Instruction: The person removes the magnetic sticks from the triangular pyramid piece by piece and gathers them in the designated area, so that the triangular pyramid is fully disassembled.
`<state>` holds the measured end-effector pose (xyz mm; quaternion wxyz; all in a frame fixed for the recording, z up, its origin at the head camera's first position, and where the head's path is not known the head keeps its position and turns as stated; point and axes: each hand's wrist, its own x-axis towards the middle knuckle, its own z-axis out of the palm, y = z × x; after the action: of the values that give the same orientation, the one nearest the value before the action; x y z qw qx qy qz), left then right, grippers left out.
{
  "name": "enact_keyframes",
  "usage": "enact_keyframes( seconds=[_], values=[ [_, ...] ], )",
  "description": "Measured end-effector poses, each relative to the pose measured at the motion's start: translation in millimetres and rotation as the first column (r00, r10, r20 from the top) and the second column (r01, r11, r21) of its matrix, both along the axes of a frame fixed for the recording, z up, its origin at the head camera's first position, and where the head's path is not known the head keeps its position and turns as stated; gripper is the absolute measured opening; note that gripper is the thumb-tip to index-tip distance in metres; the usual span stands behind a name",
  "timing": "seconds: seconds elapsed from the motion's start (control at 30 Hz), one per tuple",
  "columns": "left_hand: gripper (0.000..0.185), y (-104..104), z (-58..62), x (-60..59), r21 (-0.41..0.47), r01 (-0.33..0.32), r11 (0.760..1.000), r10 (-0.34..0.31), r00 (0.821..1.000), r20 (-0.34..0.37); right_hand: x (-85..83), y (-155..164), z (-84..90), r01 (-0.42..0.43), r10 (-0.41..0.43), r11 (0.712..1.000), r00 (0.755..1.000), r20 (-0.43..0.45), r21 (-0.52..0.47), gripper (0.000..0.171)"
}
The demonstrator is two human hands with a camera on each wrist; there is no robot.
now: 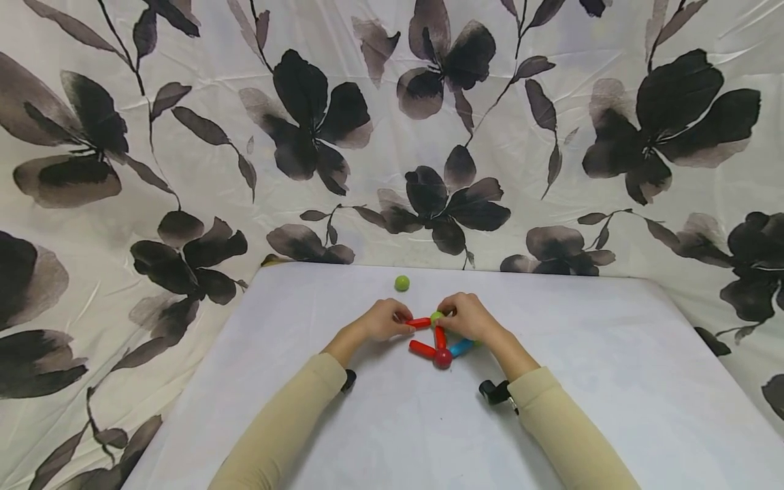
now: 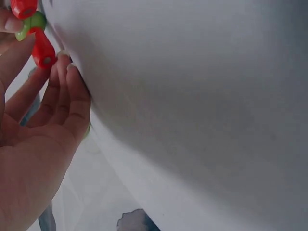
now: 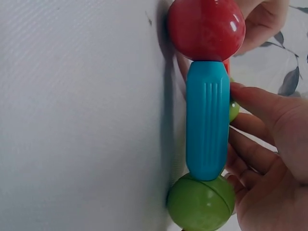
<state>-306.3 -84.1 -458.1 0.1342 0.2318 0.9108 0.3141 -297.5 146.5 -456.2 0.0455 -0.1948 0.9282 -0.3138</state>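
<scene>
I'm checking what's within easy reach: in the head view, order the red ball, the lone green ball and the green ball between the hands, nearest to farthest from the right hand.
1. Green ball: touching the right hand.
2. Red ball: below and left of that hand.
3. Lone green ball: farther left, toward the far edge of the table.

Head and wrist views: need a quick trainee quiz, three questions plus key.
1. In the right wrist view, what colour is the rod between the red ball and the lower green ball?
2. True or false: the lone green ball lies farther from the person than the left hand and the right hand.
3. The left hand pinches: A) the red ball; B) a red rod; C) the lone green ball.

Key: 1. Blue; 2. True; 3. B
</scene>
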Motion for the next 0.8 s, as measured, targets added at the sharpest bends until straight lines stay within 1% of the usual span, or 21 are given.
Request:
enact_keyframes(
  seconds=[0.23,0.33,0.5,0.67,0.8],
  values=[
    [0.012,1.9,-1.4,-3.9,0.003,0.007,1.0,-0.007,1.0,0.004,0.1,1.3,-2.3,0.002,-0.002,1.0,1.0,0.015,-0.016,0.022],
    [0.012,1.7,-2.7,-4.5,0.009,0.007,1.0,-0.007,1.0,0.0,0.5,1.9,-3.7,0.002,-0.001,1.0,1.0,0.015,-0.024,0.021],
    [0.013,1.5,-4.8,-3.8,0.006,0.011,1.0,-0.011,1.0,0.021,1.6,3.4,-7.2,-0.001,0.002,1.0,1.0,0.015,-0.023,0.02],
    [0.013,-0.3,-3.2,-5.1,-0.001,0.015,1.0,-0.015,0.999,0.032,1.1,3.0,-6.7,-0.009,0.009,0.999,1.0,0.014,-0.032,0.02],
    [0.013,-4.6,-2.2,-7.3,0.0,0.03,1.0,-0.03,0.999,0.022,-0.8,3.3,-4.9,-0.004,0.004,1.0,1.0,0.004,-0.025,0.02]
  ],
)
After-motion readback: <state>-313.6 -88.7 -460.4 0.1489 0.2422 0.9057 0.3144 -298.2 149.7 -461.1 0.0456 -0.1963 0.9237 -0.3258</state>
